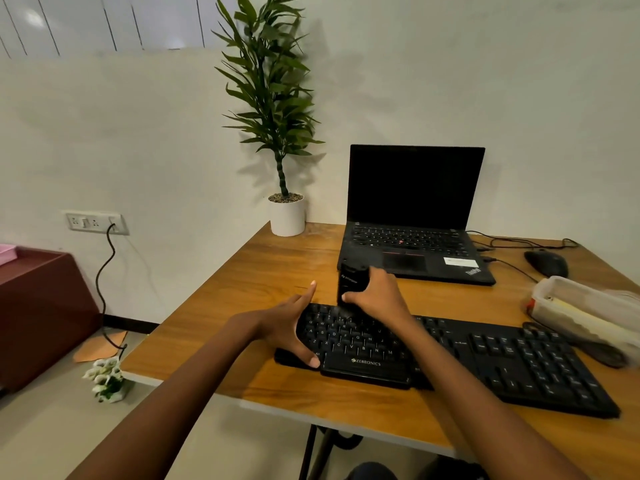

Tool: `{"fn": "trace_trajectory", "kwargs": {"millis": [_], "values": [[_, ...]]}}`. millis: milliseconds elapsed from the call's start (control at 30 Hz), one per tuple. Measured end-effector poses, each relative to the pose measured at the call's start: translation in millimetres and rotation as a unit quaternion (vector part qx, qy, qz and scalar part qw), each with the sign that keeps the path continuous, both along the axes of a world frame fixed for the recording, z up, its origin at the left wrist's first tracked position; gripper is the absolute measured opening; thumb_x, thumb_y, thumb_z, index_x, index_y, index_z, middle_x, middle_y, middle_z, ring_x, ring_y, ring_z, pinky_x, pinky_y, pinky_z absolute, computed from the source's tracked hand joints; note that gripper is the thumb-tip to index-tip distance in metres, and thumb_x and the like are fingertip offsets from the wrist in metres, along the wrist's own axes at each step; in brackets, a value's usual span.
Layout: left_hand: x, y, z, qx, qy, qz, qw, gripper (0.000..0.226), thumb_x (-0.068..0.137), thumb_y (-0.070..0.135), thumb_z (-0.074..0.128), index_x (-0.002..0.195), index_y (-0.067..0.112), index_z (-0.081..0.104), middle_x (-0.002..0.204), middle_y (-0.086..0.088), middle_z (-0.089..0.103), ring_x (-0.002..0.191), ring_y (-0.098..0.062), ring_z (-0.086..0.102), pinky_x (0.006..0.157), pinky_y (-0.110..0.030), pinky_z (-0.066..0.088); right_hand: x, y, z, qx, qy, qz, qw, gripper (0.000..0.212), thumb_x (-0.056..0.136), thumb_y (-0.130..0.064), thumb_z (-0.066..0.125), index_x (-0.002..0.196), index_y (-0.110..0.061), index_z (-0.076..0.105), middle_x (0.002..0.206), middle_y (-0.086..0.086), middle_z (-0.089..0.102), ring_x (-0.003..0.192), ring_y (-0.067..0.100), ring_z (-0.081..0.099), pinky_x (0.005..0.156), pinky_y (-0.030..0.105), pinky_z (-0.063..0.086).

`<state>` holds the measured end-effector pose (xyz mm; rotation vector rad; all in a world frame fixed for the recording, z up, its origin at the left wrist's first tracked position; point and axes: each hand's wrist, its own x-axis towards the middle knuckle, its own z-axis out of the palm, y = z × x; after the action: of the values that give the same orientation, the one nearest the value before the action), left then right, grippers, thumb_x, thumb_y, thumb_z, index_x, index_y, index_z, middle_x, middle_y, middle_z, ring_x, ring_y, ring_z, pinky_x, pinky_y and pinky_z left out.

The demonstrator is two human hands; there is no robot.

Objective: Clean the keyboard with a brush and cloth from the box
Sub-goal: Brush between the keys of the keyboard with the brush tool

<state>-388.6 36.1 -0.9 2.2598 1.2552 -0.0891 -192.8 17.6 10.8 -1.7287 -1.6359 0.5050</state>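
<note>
A black keyboard (485, 358) lies across the front of the wooden table (270, 271). My right hand (379, 294) grips a black brush (350, 282) held upright, its lower end touching the keys at the keyboard's upper left. My left hand (294, 323) spans the keyboard's left end, thumb at the front edge and fingers stretched toward the back edge. A clear plastic box (585, 310) stands at the right edge of the table, with pale contents inside that I cannot make out. No cloth shows.
An open black laptop (415, 230) sits behind the keyboard, with a black mouse (545, 263) and cables to its right. A potted plant (285, 213) stands at the table's back left corner. A dark oval object (602, 355) lies beside the box.
</note>
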Motion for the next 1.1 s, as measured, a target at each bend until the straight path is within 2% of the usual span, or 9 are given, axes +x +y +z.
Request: {"fn": "trace_trajectory", "kwargs": {"millis": [233, 400, 467, 567, 700, 800, 867, 967, 1100], "values": [[-1, -2, -5, 0.017, 0.001, 0.001, 1.000, 0.134, 0.069, 0.045, 0.080, 0.143, 0.027, -0.030, 0.158, -0.001, 0.000, 0.144, -0.024, 0.007, 0.117, -0.044, 0.016, 72, -23, 18, -0.065, -0.095, -0.117, 0.986, 0.044, 0.074, -0.021, 0.074, 0.110, -0.004, 0.056, 0.095, 0.009, 0.060, 0.080, 0.020, 0.055, 0.070, 0.033, 0.051], [1, -3, -1, 0.028, 0.014, -0.001, 0.999, 0.135, 0.068, 0.046, 0.080, 0.142, 0.025, -0.031, 0.158, -0.003, 0.002, 0.144, -0.025, 0.006, 0.117, -0.045, 0.015, -9, -20, 14, 0.007, 0.090, 0.011, 0.996, 0.041, 0.073, -0.015, 0.075, 0.110, -0.010, 0.059, 0.104, 0.005, 0.065, 0.089, 0.013, 0.059, 0.070, 0.020, 0.046], [-1, -5, 0, 0.028, 0.019, -0.001, 0.999, 0.136, 0.067, 0.050, 0.079, 0.141, 0.024, -0.032, 0.157, -0.003, 0.004, 0.144, -0.025, 0.006, 0.117, -0.046, 0.016, -28, -19, 0, 0.025, 0.092, 0.012, 0.995, 0.039, 0.072, -0.020, 0.076, 0.107, -0.012, 0.061, 0.103, 0.004, 0.067, 0.086, 0.013, 0.060, 0.065, 0.018, 0.044], [-3, -8, -2, 0.037, 0.024, 0.001, 0.999, 0.143, 0.056, 0.066, 0.075, 0.143, 0.023, -0.030, 0.157, -0.002, 0.006, 0.143, -0.026, 0.004, 0.117, -0.048, 0.015, -10, -24, -5, -0.001, 0.068, -0.019, 0.998, 0.041, 0.073, -0.020, 0.076, 0.109, -0.010, 0.060, 0.105, 0.007, 0.066, 0.083, 0.014, 0.058, 0.067, 0.021, 0.045], [-4, -7, -5, 0.036, 0.019, 0.003, 0.999, 0.140, 0.060, 0.065, 0.075, 0.144, 0.023, -0.028, 0.157, -0.003, 0.004, 0.143, -0.026, 0.004, 0.115, -0.048, 0.013, 48, -44, 3, -0.047, -0.023, -0.059, 0.997, 0.046, 0.075, -0.016, 0.074, 0.116, -0.007, 0.055, 0.101, 0.007, 0.062, 0.078, 0.013, 0.051, 0.055, 0.017, 0.039], [-4, -8, -5, 0.034, 0.017, 0.001, 0.999, 0.147, 0.040, 0.078, 0.061, 0.144, 0.024, -0.028, 0.157, -0.002, 0.004, 0.142, -0.026, 0.005, 0.115, -0.048, 0.013, 67, -51, 18, -0.059, -0.099, -0.086, 0.990, 0.046, 0.073, -0.021, 0.076, 0.113, -0.008, 0.056, 0.105, 0.009, 0.064, 0.081, 0.019, 0.055, 0.065, 0.029, 0.048], [-4, -9, -5, 0.029, 0.013, 0.003, 0.999, 0.154, 0.033, 0.084, 0.060, 0.144, 0.024, -0.028, 0.157, -0.001, 0.005, 0.142, -0.026, 0.005, 0.115, -0.048, 0.013, 54, -44, 28, -0.038, -0.098, -0.048, 0.993, 0.046, 0.072, -0.020, 0.076, 0.112, -0.009, 0.057, 0.105, 0.008, 0.064, 0.084, 0.018, 0.055, 0.068, 0.026, 0.047], [-5, -8, -9, 0.032, 0.009, 0.005, 0.999, 0.155, 0.032, 0.087, 0.061, 0.145, 0.025, -0.027, 0.156, 0.001, 0.009, 0.142, -0.025, 0.004, 0.116, -0.048, 0.013, 7, -36, 27, -0.023, 0.030, 0.089, 0.995, 0.050, 0.071, -0.016, 0.078, 0.116, -0.011, 0.056, 0.106, 0.001, 0.063, 0.093, 0.013, 0.058, 0.065, 0.015, 0.042], [-7, -6, -9, 0.035, 0.009, 0.002, 0.999, 0.158, 0.027, 0.096, 0.051, 0.147, 0.024, -0.023, 0.155, 0.000, 0.012, 0.143, -0.026, 0.003, 0.116, -0.046, 0.013, -11, -33, 9, -0.035, 0.024, 0.147, 0.988, 0.052, 0.069, -0.016, 0.079, 0.117, -0.014, 0.057, 0.114, 0.005, 0.064, 0.104, 0.017, 0.059, 0.082, 0.023, 0.045]]}}
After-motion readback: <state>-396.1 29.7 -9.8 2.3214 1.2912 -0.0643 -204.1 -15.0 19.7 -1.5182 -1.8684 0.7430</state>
